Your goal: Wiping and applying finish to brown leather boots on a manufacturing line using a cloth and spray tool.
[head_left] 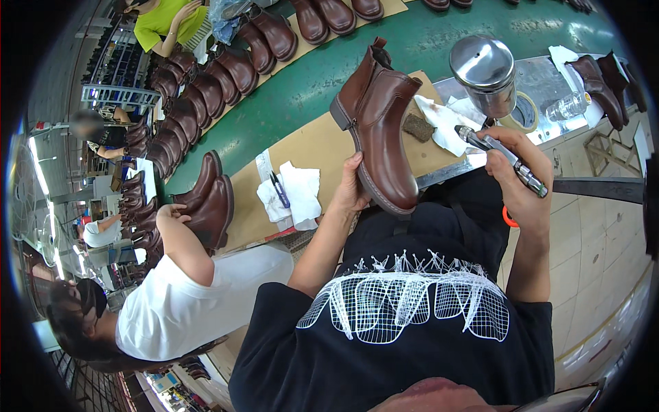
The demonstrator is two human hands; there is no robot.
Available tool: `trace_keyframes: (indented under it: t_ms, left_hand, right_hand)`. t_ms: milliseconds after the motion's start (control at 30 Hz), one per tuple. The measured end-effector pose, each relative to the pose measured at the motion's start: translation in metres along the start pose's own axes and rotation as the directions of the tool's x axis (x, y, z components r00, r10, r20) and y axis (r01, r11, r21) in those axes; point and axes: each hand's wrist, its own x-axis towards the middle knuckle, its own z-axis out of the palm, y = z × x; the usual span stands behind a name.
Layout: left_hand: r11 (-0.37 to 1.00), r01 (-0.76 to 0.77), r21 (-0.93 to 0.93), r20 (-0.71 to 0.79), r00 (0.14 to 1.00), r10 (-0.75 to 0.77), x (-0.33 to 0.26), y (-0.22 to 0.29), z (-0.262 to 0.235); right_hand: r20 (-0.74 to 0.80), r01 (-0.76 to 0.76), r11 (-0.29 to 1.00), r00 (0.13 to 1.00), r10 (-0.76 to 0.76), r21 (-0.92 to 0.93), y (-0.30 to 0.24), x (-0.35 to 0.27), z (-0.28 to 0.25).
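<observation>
My left hand (351, 184) grips a brown leather ankle boot (386, 141) by the edge of its sole. The boot is tilted, its toe toward me and its shaft pointing away over the bench. In my right hand (523, 168) is a spray gun (504, 154) with a shiny metal cup (484, 79) on top. Its nozzle end points left toward the boot, with a gap between them. A dark brown sponge-like block (417, 128) and a white cloth (441, 123) lie on the cardboard behind the boot.
Brown cardboard (302, 152) covers part of the green bench (302, 99). A pen (279, 190) lies on white cloths at left. A tape roll (526, 112) and a clear bottle (568, 106) lie at right. Rows of boots (209, 89) line the far side. At left, a co-worker's hand (171, 214) touches boots.
</observation>
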Motion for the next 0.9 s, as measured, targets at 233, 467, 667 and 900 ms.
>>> trace_keyframes:
  t_ms: [233, 467, 667, 900]
  left_hand:
    - [0.957, -0.103, 0.269, -0.017, 0.994, 0.112, 0.020, 0.009, 0.018]
    - [0.998, 0.041, -0.044, 0.020, 0.999, -0.040, 0.070, 0.029, 0.016]
    - [0.980, 0.119, -0.159, 0.353, 0.934, -0.056, 0.180, 0.062, 0.044]
    - [0.904, 0.150, -0.400, 0.382, 0.924, 0.016, 0.409, 0.124, 0.099]
  right_hand:
    - [0.172, -0.057, 0.998, 0.983, 0.057, -0.005, -0.016, 0.010, -0.004]
    - [0.161, -0.154, 0.972, 0.979, 0.125, 0.176, 0.009, 0.016, -0.024]
    - [0.118, -0.245, 0.928, 0.968, 0.220, 0.281, 0.031, 0.035, -0.036]
    - [0.138, -0.355, 0.889, 0.935, 0.328, 0.291, 0.047, 0.068, -0.033]
